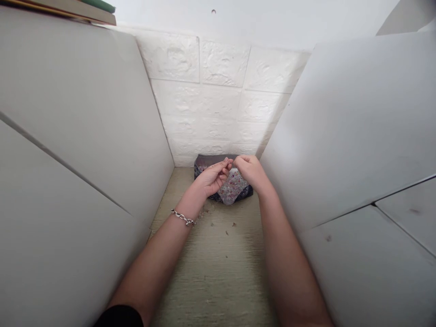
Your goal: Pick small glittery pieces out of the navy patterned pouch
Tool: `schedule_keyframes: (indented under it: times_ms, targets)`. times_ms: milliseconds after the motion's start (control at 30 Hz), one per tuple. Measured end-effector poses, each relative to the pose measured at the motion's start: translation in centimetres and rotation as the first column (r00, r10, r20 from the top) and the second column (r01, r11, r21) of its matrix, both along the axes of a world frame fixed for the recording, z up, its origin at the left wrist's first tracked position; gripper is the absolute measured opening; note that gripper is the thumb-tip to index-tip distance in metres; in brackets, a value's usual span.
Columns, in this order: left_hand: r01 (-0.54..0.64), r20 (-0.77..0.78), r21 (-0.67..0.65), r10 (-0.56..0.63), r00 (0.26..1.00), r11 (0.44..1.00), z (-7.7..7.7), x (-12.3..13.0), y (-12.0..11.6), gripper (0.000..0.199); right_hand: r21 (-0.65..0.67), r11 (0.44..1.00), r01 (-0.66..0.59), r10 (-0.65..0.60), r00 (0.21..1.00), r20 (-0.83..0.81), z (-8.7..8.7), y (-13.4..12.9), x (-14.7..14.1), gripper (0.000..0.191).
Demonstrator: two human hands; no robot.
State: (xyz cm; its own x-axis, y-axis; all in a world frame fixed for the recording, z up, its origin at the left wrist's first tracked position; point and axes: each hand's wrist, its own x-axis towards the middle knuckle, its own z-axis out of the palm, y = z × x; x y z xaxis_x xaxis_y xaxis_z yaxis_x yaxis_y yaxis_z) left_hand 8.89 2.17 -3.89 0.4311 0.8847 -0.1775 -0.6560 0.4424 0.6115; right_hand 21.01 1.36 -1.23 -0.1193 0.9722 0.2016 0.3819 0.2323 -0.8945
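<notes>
Both hands meet above a dark patterned box or pouch (247, 194) that stands on the floor against the wall. In its opening lies a clear plastic bag (234, 187) full of small pink, white and orange bits that look like beads. My left hand (215, 176), palm turned up, pinches with thumb and forefinger. Close by its fingertips, my right hand (251, 171) is curled in a pinch too. Whatever is between the fingers is too small to make out. A silver chain bracelet (184, 218) circles my left wrist.
White cabinet sides rise on the left (85, 100) and right (347, 122), making a narrow gap. Behind stands a white brick-patterned wall (204, 102). Small crumbs (234, 224) lie on the pale wood-grain floor (211, 281). Books (75, 11) rest atop the left cabinet.
</notes>
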Motion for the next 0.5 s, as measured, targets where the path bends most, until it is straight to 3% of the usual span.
schedule_keyframes:
  times_ms: [500]
  targets:
    - [0.017, -0.030, 0.015, -0.016, 0.999, 1.000, 0.09, 0.13, -0.07, 0.011, 0.007, 1.000, -0.015, 0.015, 1.000, 0.011, -0.15, 0.12, 0.03, 0.020]
